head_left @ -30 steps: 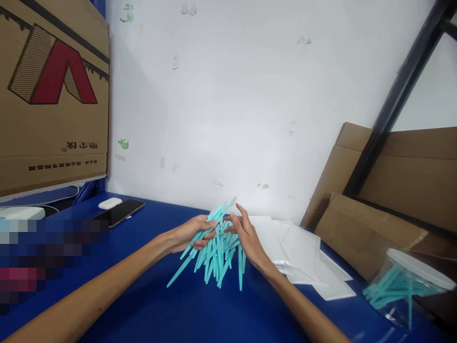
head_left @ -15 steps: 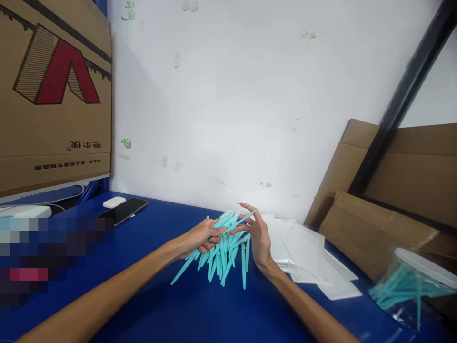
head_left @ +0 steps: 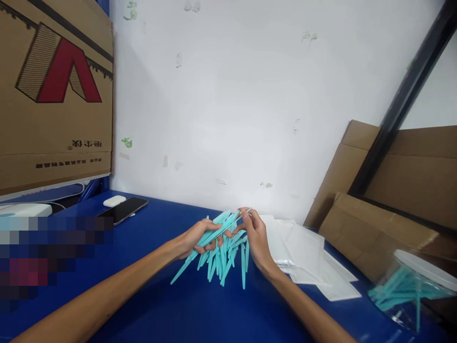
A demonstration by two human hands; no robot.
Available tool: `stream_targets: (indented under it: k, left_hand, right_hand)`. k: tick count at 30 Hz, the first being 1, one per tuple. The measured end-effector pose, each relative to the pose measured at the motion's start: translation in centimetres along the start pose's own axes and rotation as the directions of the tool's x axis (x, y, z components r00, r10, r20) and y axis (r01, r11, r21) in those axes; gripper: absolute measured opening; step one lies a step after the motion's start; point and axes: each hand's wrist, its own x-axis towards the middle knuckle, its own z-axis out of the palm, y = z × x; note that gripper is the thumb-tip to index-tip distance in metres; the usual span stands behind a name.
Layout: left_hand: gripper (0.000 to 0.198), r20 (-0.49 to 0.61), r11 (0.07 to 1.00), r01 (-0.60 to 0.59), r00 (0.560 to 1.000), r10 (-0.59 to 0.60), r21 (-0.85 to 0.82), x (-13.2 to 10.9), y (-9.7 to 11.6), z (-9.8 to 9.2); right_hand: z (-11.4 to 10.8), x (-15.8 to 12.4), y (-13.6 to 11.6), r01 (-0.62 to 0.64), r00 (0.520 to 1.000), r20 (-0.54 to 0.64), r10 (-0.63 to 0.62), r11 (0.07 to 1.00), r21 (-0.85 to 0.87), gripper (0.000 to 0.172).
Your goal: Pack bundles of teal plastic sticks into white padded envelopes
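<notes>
My left hand (head_left: 194,238) is closed around a bunch of slim, tapered turquoise plastic sticks (head_left: 218,229), which point up and to the right. Right of it, my right hand (head_left: 256,234) pinches the far end of one turquoise stick (head_left: 249,210) between thumb and forefinger; its other fingers curl towards the bunch. Beneath both hands a loose pile of the same sticks (head_left: 225,271) fans out on the blue table (head_left: 171,309). The hands partly cover the pile, and the exact kind of stick is too small to make out.
White plastic bags or sheets (head_left: 307,252) lie right of the pile. A clear tub (head_left: 403,290) with a white lid holds more turquoise sticks at the right. A phone (head_left: 130,209) and a white case (head_left: 114,201) lie at the left, below a large cardboard box (head_left: 57,124).
My left hand has loosened and turned, so more of the bunch shows across its fingers. My right fingers have closed from a spread pose onto the end of a stick.
</notes>
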Motion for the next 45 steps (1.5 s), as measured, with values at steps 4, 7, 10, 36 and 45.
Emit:
stream_targets:
  k: [4,7,10,36,45]
  left_hand:
    - [0.04,-0.002,0.998,-0.005,1.0,0.005,-0.064,0.2,-0.2,-0.2]
    - [0.041,-0.013,0.996,0.013,1.0,-0.015,-0.086,0.3,-0.4,-0.5]
    - [0.037,-0.019,0.997,-0.012,1.0,0.011,-0.077,0.5,-0.5,-0.7]
    - [0.036,0.103,0.999,-0.007,0.995,0.011,-0.035,0.3,-0.5,0.0]
    - [0.039,-0.33,0.903,0.0,0.931,0.157,0.43,0.9,0.4,-2.3]
  right_hand:
    - [0.0,0.1,0.1,-0.017,0.999,0.028,0.016,1.0,0.017,0.031]
    - [-0.1,0.2,0.2,-0.036,0.998,0.052,0.033,0.998,0.057,0.032]
    - [-0.1,0.2,0.3,-0.063,0.995,0.078,0.055,0.994,0.094,0.034]
    - [0.1,-1.5,-0.3,0.11,0.976,0.203,-0.079,0.983,-0.148,0.043]
    - [-0.6,-0.9,-0.1,0.191,0.976,0.155,-0.155,0.949,-0.253,0.037]
